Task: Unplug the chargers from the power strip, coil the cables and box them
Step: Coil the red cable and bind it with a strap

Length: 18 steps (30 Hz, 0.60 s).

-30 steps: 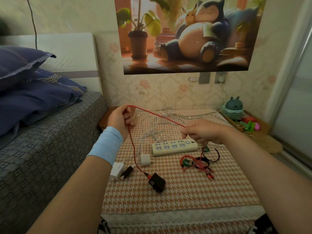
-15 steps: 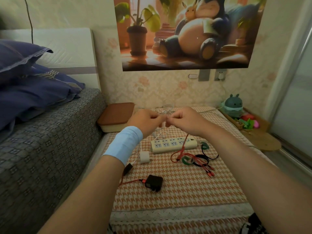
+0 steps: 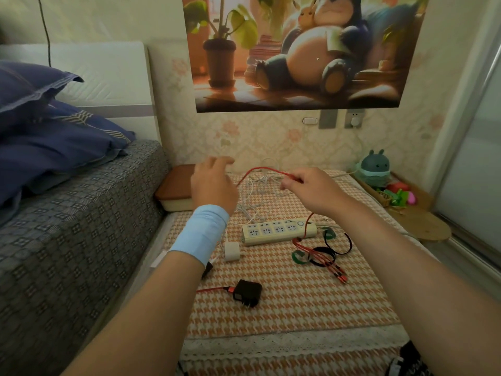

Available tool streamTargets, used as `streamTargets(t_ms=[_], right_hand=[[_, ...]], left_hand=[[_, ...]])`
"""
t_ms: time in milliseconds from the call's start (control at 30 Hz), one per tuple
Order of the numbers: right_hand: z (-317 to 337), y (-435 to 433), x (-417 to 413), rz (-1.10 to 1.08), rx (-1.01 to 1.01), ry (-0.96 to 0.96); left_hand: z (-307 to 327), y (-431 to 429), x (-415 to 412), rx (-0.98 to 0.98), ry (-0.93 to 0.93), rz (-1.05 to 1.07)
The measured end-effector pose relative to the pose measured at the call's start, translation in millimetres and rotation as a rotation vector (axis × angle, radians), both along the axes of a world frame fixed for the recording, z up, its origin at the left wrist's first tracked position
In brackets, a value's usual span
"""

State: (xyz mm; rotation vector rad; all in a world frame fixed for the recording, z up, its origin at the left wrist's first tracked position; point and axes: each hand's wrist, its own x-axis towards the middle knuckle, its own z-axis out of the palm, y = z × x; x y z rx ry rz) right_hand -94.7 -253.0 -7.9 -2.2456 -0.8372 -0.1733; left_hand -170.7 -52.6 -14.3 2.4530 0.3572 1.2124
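Right hand pinches red cable; left hand blurred, grasp unclear. Cable arcs left-right between the hands. Black charger lies below, nearer left hand.

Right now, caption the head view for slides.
Right hand pinches a thin red cable above the cream plastic power strip, left hand alongside; the black block charger lies unplugged on orange houndstooth cloth.
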Motion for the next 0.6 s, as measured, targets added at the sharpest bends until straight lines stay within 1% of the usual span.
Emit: streamTargets(t_ms=[33, 67, 133, 167, 233, 267, 333, 367, 433, 500, 567, 600], right_hand=[[4.5, 2.9, -2.9, 0.031, 0.002, -0.023], [7.0, 6.3, -4.4, 0.059, 0.005, -0.043], [10.7, 10.5, -8.0, 0.109, 0.032, -0.067], [11.9, 11.3, -9.3, 0.128, 0.053, -0.079], [14.4, 9.3, -11.0, 0.145, 0.06, -0.123], [16.5, 6.5, -13.2, 0.143, 0.047, -0.144], [21.2, -2.0, -15.9, 0.111, 0.021, -0.179], [23.8, -7.8, -16.5, 0.096, 0.017, -0.178], [28.4, -20.3, -16.6, 0.086, 0.017, -0.144], [30.9, -30.9, -15.3, 0.087, -0.002, -0.072], [29.2, -38.9, -14.5, 0.108, 0.008, 0.056], [27.3, -42.6, -14.3, 0.124, 0.02, 0.12]], left_hand=[[0.9, -8.1, 0.7, 0.052, -0.002, -0.12], [2.2, -18.3, 0.5, 0.028, 0.009, -0.269], [7.9, -39.2, -0.2, -0.108, 0.075, -0.505], [9.9, -46.1, 1.6, -0.179, 0.112, -0.558], [14.2, -50.8, 4.4, -0.276, 0.185, -0.553], [17.8, -50.0, 4.1, -0.252, 0.231, -0.506], [26.4, -46.6, 2.8, -0.142, 0.304, -0.389], [30.4, -44.1, 2.7, -0.131, 0.296, -0.358], [36.5, -39.0, 2.9, -0.203, 0.222, -0.362], [38.6, -30.9, 4.2, -0.349, 0.098, -0.387], [38.0, -24.3, 5.7, -0.489, -0.014, -0.372], [37.0, -22.5, 5.8, -0.526, -0.051, -0.354]])
